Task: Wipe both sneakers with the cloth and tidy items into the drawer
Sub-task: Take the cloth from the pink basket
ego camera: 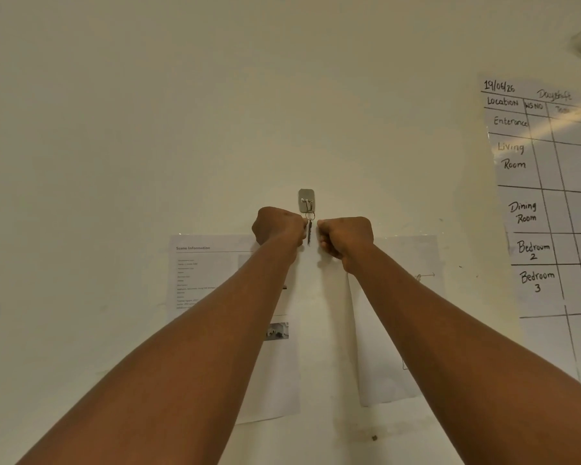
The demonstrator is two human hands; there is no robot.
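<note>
Forearms first, since they fill the bottom of my feed, both stretched up at the wall [215,112]. My left hand [279,226] and right hand [346,238] are each balled into a fist, and I can't see anything held in either one. Between them a key [309,233] hangs straight down on a ring [310,215] from a little metal hook [306,200] stuck to the wall. Left knuckles are right up against the key; can't tell if they actually touch it. Right fist sits just beside it with a sliver of wall showing. Under my arms there's a printed sheet [208,273] headed "Scene Information" and a second plastic-covered sheet [393,330]. Far right on the wall is a handwritten chart [547,209] listing rooms. Sneakers, cloth, drawer: can't tell where they are from this view.
</note>
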